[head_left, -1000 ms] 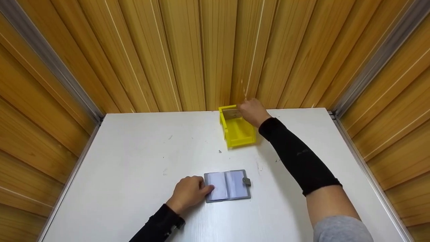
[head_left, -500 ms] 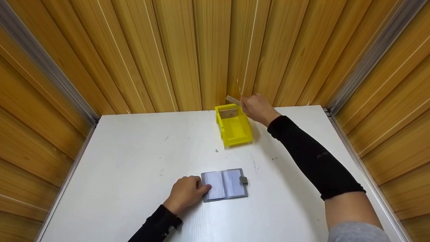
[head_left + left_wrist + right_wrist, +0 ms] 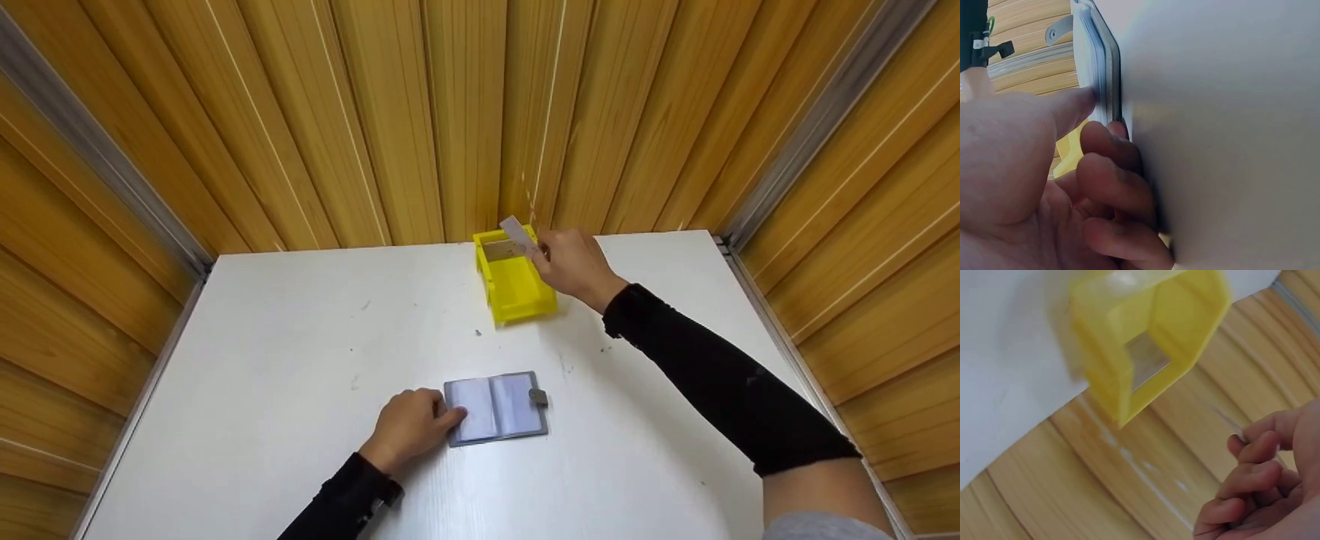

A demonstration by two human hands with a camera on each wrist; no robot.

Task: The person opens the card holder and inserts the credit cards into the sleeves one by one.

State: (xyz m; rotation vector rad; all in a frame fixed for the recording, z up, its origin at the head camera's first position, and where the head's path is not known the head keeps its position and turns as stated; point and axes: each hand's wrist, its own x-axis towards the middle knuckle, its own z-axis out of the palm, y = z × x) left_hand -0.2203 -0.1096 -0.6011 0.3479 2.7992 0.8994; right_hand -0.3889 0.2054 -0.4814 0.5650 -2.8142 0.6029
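- A thin card (image 3: 516,231) is pinched near 1 end by the right hand (image 3: 577,262); its free end is tilted up, and the back part of the yellow bin (image 3: 514,281) is partly covered by it in the head view.
- In the right wrist view, a gap is seen between that hand and the bin, so no contact is made there.
- An open booklet (image 3: 514,409) is laid flat on the table (image 3: 300,322), well apart from the bin, with its strap (image 3: 538,397) turned out at the right edge.
- The booklet's left edge is gripped by the left hand (image 3: 405,426), with the thumb (image 3: 1075,107) set on the pages.
- Because only 1 end of the card is held, it could be twisted or dropped if the pinch were loosened.
- The bin could be bumped and shoved if the arm were swung too low, since it is steadied by neither hand.
- The booklet could be skewed if it were tugged by the left hand, as only 1 side is secured.
- The pages could be creased if they were pressed too hard by the thumb.
- A pale brown piece (image 3: 495,250) is seen at the bin's back end; what it is cannot be told.
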